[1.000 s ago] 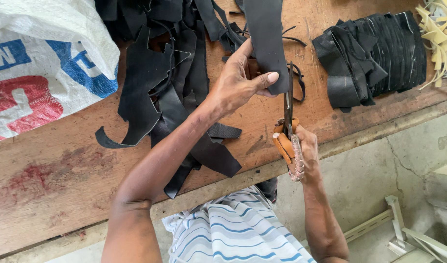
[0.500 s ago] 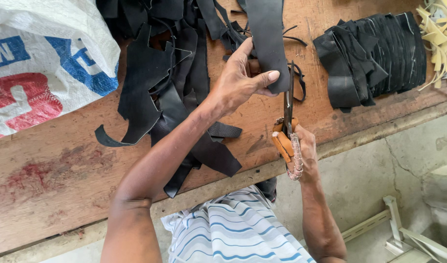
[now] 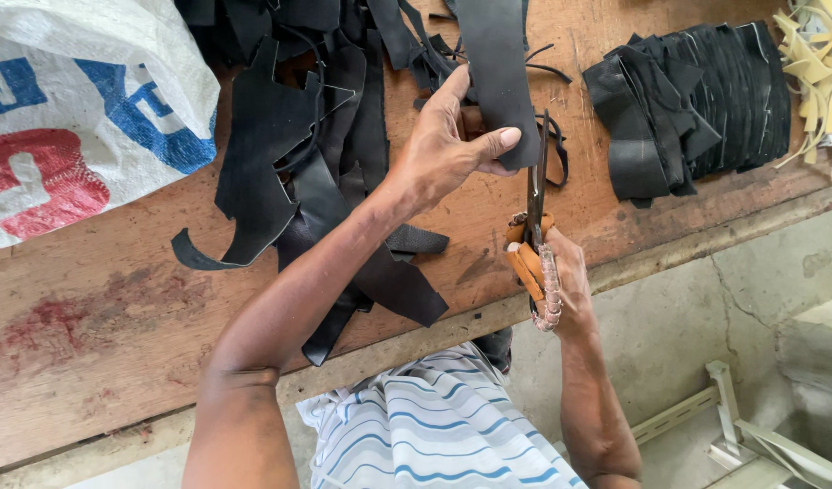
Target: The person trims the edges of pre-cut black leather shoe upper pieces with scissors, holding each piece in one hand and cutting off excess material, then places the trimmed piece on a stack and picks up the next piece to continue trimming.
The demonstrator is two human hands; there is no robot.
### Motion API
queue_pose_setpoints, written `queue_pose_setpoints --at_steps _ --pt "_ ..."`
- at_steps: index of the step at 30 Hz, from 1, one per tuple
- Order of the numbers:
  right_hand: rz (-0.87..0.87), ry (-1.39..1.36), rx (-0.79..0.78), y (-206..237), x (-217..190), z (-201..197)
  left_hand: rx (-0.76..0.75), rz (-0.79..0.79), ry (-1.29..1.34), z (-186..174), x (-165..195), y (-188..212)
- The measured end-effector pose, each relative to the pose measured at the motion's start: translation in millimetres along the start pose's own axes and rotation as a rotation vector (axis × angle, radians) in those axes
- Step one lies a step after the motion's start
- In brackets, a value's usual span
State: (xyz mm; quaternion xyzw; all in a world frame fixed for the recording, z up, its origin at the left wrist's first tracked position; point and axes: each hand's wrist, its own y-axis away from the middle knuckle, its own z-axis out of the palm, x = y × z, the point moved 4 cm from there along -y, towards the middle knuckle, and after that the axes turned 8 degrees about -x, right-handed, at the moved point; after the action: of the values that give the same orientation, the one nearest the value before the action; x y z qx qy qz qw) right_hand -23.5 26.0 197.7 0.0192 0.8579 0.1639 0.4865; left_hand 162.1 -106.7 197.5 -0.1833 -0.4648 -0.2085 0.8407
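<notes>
Two hands work one black leather strip [image 3: 495,81] at the front edge of a worn wooden workbench [image 3: 90,344]. The left hand [image 3: 447,145] is pinched shut on the strip's lower end, thumb on top and fingers beneath, holding it just above the bench. The right hand [image 3: 561,276] is closed around the cloth-wrapped handles of a pair of shears [image 3: 535,231], whose blades point away from the body and lie along the strip's right edge, just beside the left thumb. The blades look nearly together; how far the cut has run up the strip cannot be told, as its far end leaves the frame.

Judged from the piles, the work is partly through: to the far right of the right hand lies a neat stack of cut black pieces [image 3: 697,100], while left of the left hand and under its forearm sprawls a larger heap of uncut black leather offcuts [image 3: 298,163]. Further left rests a white woven sack [image 3: 72,109] with coloured print; pale yellowish strips [image 3: 819,72] lie at the far right. Loose offcuts crowd the bench just behind the strip, and thin black trimmings [image 3: 556,154] curl beside the blades.
</notes>
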Motion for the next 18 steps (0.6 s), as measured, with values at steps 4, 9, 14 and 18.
queue_pose_setpoints --at_steps 4,9,14,18 --pt "-0.185 0.097 0.0 1 -5 0 0.027 -0.046 -0.011 0 -2 -1" --pt "0.005 -0.094 0.011 -1 8 1 0.014 0.007 -0.029 -1 0 -1" --pt "0.055 -0.165 0.071 -2 19 3 0.006 0.019 -0.044 -2 -1 -1" --pt "0.023 -0.255 0.069 -3 23 6 0.006 0.022 -0.038 -2 -2 -2"
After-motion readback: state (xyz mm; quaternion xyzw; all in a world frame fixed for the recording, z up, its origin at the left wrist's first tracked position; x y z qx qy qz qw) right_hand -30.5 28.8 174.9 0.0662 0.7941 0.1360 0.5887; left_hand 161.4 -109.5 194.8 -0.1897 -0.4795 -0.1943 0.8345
